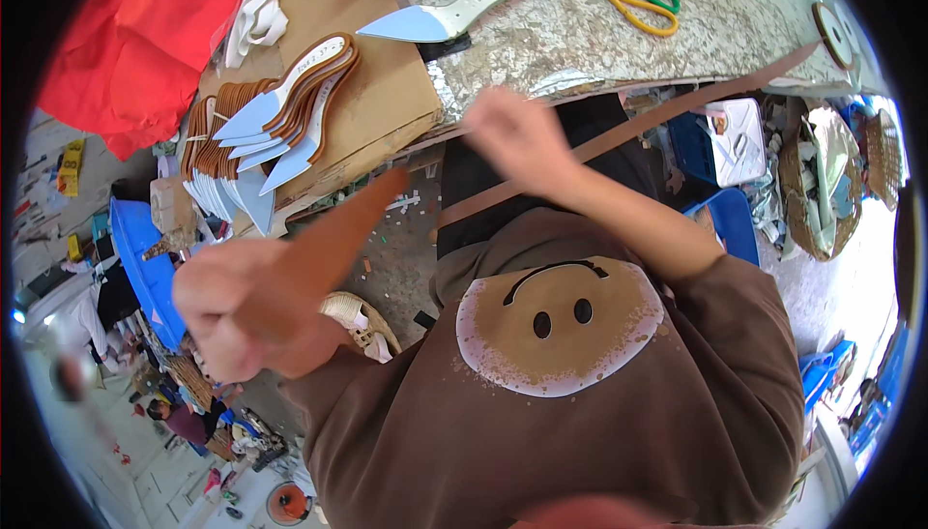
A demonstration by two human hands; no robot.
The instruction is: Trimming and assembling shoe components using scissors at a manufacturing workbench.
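My left hand (256,311), blurred by motion, is closed on a brown, pointed piece (338,229) shaped like a shoe insole. It is held out over the floor, to the left of my body. My right hand (517,142) is raised by the bench edge. Its fingers look curled but are smeared, so I cannot tell whether they hold anything. A long brown strip (667,113) passes slantwise by my right wrist. Stacked insoles (280,118) with pale blue toes and brown edges lie on cardboard at the left. A single insole (449,12) lies farther back.
Scissors (638,2) with green and yellow handles lie on the worn bench top (580,45). A round spool (833,36) stands at the right end. Red cloth (135,36) and a white strap (259,12) are at the left. Below are a blue basin (145,268) and a basket (822,181).
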